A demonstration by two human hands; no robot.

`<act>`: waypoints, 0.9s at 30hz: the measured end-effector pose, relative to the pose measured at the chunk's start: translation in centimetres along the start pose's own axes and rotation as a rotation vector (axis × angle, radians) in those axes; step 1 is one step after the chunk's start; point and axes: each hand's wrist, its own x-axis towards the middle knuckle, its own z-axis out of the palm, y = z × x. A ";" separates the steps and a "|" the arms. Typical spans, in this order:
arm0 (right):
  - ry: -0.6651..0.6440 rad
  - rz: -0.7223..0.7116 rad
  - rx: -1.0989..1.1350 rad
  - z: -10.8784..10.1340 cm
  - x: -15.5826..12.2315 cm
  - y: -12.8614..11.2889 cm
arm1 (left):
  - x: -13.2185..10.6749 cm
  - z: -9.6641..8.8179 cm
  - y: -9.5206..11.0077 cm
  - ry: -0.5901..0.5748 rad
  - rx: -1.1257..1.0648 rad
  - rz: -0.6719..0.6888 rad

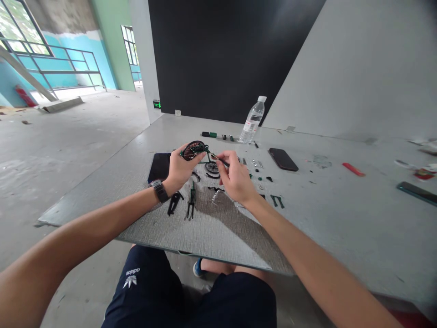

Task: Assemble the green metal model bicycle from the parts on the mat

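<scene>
My left hand (182,166) is closed on a model bicycle frame (207,157), dark green, with a spoked black wheel (194,149) at its upper end. In my right hand (235,175) is a thin tool with a dark handle, apparently a screwdriver (221,161); its slim shaft points at the frame. Whether its tip touches a screw is too small to tell. A second spoked wheel (212,167) shows below the frame, between my hands. Nearer to me lie a green and black fork (191,200), a black part (175,203) and a thin black bar (216,188).
Several tiny parts lie right of my right hand, with two green pieces (277,201). A dark phone (283,159), a red tool (353,169) and a water bottle (253,120) stand or lie farther off. A dark flat device (159,166) lies behind my left wrist.
</scene>
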 end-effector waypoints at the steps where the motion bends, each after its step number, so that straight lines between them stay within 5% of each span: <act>1: -0.004 0.000 0.000 0.0 0.0 0.0 | 0.0 0.0 0.0 0.000 0.005 -0.001; 10: 0.016 -0.001 -0.017 -0.1 0.0 0.0 | 0.0 0.1 -0.4 0.003 -0.033 -0.022; 27: 0.113 -0.051 -0.490 0.1 -0.3 -0.2 | -0.3 0.2 -0.5 0.022 0.071 -0.024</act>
